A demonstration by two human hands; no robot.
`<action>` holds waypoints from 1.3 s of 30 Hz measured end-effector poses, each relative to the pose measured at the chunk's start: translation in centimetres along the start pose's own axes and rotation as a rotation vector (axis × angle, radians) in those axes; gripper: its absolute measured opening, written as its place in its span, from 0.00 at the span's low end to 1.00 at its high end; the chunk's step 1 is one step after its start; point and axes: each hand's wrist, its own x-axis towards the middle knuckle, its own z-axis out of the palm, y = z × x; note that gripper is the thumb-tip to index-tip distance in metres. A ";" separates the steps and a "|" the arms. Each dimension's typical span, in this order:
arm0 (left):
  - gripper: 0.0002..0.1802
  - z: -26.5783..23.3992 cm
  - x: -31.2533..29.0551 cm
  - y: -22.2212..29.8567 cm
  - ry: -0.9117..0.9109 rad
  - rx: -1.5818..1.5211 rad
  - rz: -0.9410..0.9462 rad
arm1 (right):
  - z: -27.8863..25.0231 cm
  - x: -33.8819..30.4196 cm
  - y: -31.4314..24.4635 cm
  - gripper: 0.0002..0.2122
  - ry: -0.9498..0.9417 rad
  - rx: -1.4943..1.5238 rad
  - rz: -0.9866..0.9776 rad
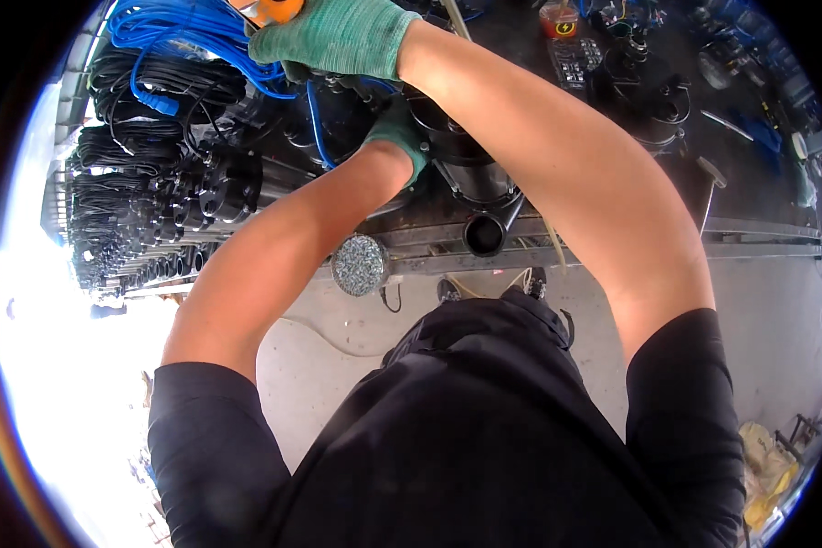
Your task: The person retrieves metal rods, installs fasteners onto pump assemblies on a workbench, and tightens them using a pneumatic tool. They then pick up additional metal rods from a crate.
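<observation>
My right hand [338, 38], in a green knit glove, reaches across to the top of the view. Its fingers are closed round an orange tool [272, 9], which the picture's edge cuts off. Lower down, my gloved left hand [400, 139] is beside a black cylindrical pump [475, 173] with a round open outlet; its fingers are hidden. More black machine parts [324, 128] lie between the hands, crossed by a blue cable [316, 123].
Coiled blue cable [187, 32] and black cable [123, 87] lie at the far left, above rows of black pumps [233, 183]. A round, speckled grey thing [360, 265] is at the bench edge [612, 239]. Rightward are a hammer [711, 172] and a red container [559, 18].
</observation>
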 end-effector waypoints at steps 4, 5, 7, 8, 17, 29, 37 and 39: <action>0.25 10.1 5.0 16.8 0.027 0.149 -0.572 | -5.0 -3.3 0.2 0.07 0.102 -0.021 0.115; 0.25 10.5 4.9 19.9 0.081 0.066 -0.637 | -4.7 -3.2 -0.6 0.07 0.048 0.029 0.165; 0.25 10.8 4.8 23.7 0.201 -0.147 -0.750 | -3.6 -2.3 -0.8 0.07 0.058 -0.029 0.174; 0.26 11.1 4.9 24.8 0.257 -0.253 -0.798 | -3.1 -1.9 -0.7 0.07 0.079 -0.094 0.191; 0.26 10.4 5.5 23.8 0.419 -0.697 -0.937 | -3.2 -1.2 0.6 0.06 0.048 -0.248 0.028; 0.28 7.2 4.8 11.6 -0.292 1.487 -0.227 | -1.8 -1.4 2.3 0.15 0.127 -0.144 -0.077; 0.19 8.6 1.1 17.8 -0.514 1.874 0.266 | -2.0 -1.9 2.1 0.13 0.134 -0.094 0.082; 0.17 8.7 -0.1 19.8 -0.398 1.756 0.296 | -1.8 -1.4 2.4 0.11 0.166 -0.192 -0.064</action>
